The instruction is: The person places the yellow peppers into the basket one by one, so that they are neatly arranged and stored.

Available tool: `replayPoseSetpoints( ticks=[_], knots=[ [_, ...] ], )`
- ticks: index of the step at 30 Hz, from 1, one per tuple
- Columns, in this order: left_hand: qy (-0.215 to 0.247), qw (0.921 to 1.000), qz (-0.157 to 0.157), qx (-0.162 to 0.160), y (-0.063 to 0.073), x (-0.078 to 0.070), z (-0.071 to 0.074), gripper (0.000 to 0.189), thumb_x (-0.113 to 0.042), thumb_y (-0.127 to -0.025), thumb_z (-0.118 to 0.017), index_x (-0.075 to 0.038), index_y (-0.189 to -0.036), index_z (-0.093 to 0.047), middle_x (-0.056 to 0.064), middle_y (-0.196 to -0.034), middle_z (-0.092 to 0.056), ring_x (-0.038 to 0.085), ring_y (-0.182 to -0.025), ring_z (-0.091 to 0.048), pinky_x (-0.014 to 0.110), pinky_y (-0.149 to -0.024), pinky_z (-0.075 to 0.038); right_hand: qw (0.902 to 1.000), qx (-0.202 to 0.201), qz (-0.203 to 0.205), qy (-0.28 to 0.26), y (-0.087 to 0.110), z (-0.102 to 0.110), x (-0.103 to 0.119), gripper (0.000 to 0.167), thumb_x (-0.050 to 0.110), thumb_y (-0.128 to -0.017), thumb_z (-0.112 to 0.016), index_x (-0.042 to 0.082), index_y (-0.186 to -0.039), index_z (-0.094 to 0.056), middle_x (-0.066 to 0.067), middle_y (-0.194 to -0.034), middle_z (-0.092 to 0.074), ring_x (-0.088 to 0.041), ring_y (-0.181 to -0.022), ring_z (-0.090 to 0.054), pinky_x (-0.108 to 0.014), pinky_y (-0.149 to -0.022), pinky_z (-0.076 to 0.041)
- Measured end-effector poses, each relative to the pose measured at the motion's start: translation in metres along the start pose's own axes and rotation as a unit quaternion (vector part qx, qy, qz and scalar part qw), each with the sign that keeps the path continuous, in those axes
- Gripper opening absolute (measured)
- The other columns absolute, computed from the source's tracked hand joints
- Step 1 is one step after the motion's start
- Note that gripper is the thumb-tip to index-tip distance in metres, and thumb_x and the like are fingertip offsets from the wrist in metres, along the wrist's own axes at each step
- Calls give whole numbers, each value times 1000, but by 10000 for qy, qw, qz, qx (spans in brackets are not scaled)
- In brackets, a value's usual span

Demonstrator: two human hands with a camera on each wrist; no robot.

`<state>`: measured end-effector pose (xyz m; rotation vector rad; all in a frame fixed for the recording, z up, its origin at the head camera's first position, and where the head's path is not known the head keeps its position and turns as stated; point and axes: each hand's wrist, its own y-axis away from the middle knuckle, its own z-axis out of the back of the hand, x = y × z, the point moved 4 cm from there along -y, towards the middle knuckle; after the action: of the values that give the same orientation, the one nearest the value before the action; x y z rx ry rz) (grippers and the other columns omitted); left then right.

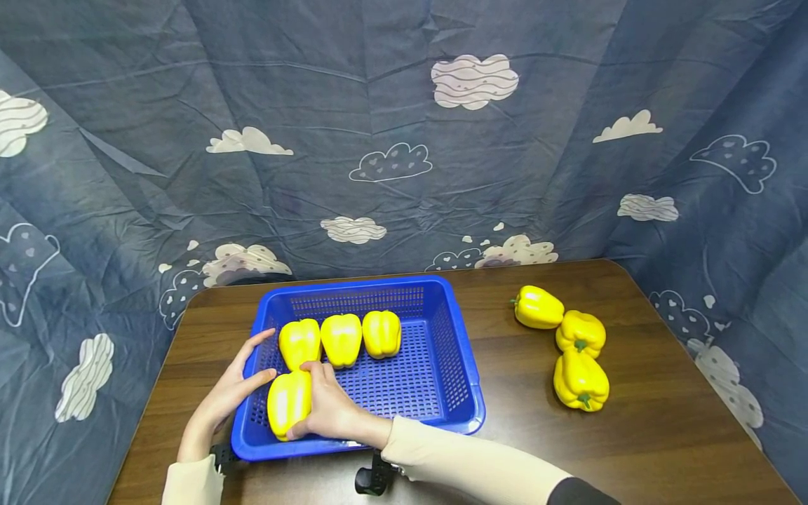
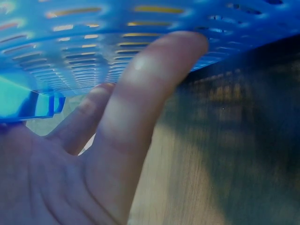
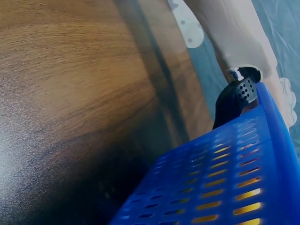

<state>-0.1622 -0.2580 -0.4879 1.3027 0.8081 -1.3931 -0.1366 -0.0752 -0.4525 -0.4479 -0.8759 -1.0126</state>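
A yellow bell pepper lies in the front left corner of the blue basket. My right hand grips it from the right, thumb at its near end and fingers at its far end. At the basket's left side, my left hand holds the rim, thumb and a finger reaching over it. In the left wrist view, other fingers lie along the outside of the slotted wall. Behind the gripped pepper, three more yellow bell peppers stand in a row. The right wrist view hides the right hand's fingers.
Three yellow bell peppers lie close together on the brown wooden table, right of the basket. A dark blue curtain with white clouds hangs behind the table and at its sides. Black wrist cameras sit near the basket's front edge.
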Motion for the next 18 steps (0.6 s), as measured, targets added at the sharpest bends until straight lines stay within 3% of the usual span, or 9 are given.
replayPoseSetpoints(
  ticks=[6,18],
  knots=[
    [-175,9998,-73,-65,0,0,0,65,-13,-95,-53,-18,-151,-19,23,-153,-8,56,-126,-30,59,-86,-47,10000,-6,7,83,0,-1,0,92,15,-54,-93,0,-128,-41,-13,-111,-46,-21,-95,-53,-25,-89,-45],
    [-33,10000,-39,-13,0,1,0,65,-13,-96,-52,-20,-151,-18,23,-153,-7,57,-123,-33,55,-78,-52,9996,160,-235,-26,-1,-2,-4,78,8,-62,-86,2,-127,-42,-16,-113,-49,-25,-100,-54,-28,-90,-45]
  ],
)
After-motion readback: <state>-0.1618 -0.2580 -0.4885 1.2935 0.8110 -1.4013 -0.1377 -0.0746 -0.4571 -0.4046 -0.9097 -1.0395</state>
